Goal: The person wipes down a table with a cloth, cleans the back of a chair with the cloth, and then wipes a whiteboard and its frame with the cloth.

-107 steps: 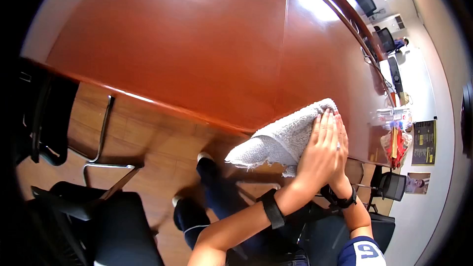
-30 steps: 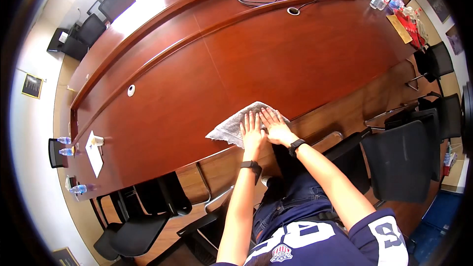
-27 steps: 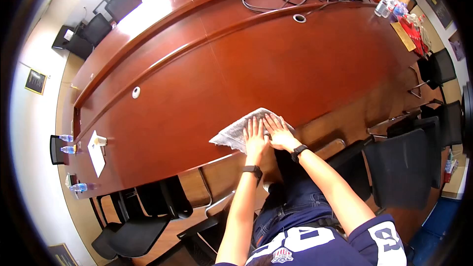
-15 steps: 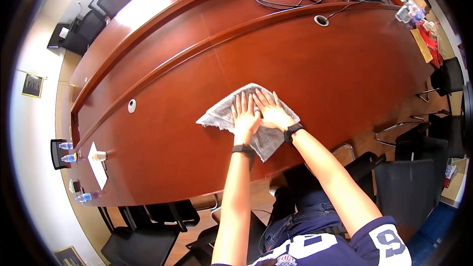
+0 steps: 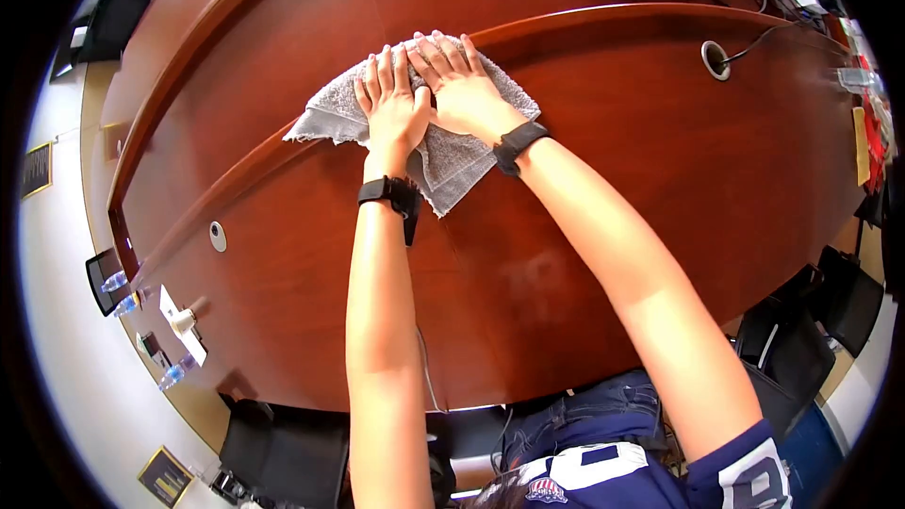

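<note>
Upper centre, left hand (image 5: 394, 118) and right hand (image 5: 464, 99), flat and unclenched, pressed grey terry cloth (image 5: 457, 168), which raised red-brown wooden ridge (image 5: 584, 26) might snag.

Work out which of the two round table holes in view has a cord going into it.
The hole at the picture's right: a dark cord runs into it. The hole at the left shows none.
</note>
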`<action>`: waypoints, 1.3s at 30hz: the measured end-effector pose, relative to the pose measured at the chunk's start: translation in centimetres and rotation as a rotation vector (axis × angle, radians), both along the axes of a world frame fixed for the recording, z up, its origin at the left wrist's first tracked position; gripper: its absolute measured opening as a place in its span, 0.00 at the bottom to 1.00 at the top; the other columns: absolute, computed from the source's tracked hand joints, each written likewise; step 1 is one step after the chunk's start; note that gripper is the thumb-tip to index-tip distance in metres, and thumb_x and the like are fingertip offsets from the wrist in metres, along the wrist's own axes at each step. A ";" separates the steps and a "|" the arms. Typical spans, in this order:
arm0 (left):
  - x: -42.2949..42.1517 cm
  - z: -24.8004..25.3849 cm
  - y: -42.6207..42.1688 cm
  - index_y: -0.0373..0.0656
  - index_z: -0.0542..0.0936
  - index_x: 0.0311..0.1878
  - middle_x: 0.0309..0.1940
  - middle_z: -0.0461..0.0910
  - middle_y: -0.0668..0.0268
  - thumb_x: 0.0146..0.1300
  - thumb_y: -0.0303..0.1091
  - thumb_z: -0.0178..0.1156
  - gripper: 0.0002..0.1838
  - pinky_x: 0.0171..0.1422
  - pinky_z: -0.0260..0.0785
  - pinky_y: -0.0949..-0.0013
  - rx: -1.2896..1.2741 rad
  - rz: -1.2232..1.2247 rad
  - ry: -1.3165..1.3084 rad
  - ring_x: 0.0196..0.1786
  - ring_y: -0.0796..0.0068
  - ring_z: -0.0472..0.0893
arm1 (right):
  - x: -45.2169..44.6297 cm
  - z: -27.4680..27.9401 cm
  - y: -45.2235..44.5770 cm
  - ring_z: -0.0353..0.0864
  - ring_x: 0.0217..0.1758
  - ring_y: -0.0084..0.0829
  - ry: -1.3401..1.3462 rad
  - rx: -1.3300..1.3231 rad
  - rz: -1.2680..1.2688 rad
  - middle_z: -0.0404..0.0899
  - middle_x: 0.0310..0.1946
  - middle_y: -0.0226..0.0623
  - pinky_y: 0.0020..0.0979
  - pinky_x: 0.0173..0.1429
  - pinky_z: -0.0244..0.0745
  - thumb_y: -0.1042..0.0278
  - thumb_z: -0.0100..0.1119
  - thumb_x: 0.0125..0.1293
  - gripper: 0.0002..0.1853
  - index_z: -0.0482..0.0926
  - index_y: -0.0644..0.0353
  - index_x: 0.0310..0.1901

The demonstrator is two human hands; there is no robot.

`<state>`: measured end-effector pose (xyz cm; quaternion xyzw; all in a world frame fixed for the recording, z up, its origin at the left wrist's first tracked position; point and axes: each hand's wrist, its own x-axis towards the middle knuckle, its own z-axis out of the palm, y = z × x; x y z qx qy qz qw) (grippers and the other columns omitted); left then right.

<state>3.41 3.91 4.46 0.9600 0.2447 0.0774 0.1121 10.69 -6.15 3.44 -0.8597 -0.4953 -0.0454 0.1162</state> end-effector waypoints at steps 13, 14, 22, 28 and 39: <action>0.3 0.4 0.1 0.45 0.60 0.66 0.66 0.57 0.55 0.58 0.43 0.43 0.31 0.72 0.37 0.47 0.031 -0.007 0.068 0.71 0.55 0.52 | -1.0 -0.6 0.8 0.50 0.71 0.41 -0.032 0.210 -0.075 0.59 0.63 0.43 0.46 0.75 0.31 0.51 0.51 0.56 0.35 0.61 0.59 0.64; -0.6 -0.2 -0.8 0.44 0.58 0.68 0.68 0.54 0.54 0.58 0.43 0.43 0.33 0.73 0.34 0.46 0.090 -0.009 -0.016 0.72 0.55 0.49 | -1.8 -1.2 0.0 0.46 0.73 0.41 -0.063 0.290 -0.072 0.55 0.67 0.43 0.46 0.75 0.30 0.52 0.50 0.57 0.35 0.58 0.58 0.66; -14.6 -1.5 -10.4 0.44 0.54 0.70 0.72 0.46 0.55 0.59 0.41 0.44 0.34 0.73 0.30 0.45 -0.068 0.020 0.104 0.74 0.56 0.41 | -14.9 -2.7 -9.3 0.42 0.75 0.40 0.122 0.177 0.009 0.49 0.70 0.45 0.45 0.75 0.29 0.53 0.46 0.59 0.35 0.57 0.62 0.66; -27.2 -2.3 -19.8 0.43 0.55 0.69 0.72 0.46 0.55 0.57 0.41 0.45 0.35 0.74 0.30 0.46 -0.098 0.005 0.092 0.75 0.57 0.40 | -27.2 -3.1 -18.9 0.41 0.75 0.41 0.124 0.106 0.012 0.50 0.70 0.43 0.45 0.75 0.29 0.54 0.45 0.60 0.34 0.57 0.61 0.66; -38.1 -4.6 -27.0 0.43 0.55 0.69 0.72 0.44 0.55 0.59 0.41 0.44 0.34 0.73 0.32 0.45 0.073 -0.087 0.147 0.74 0.55 0.40 | -37.1 -2.9 -26.2 0.28 0.76 0.37 0.266 -0.224 -0.016 0.36 0.73 0.37 0.46 0.74 0.20 0.57 0.40 0.64 0.35 0.45 0.54 0.71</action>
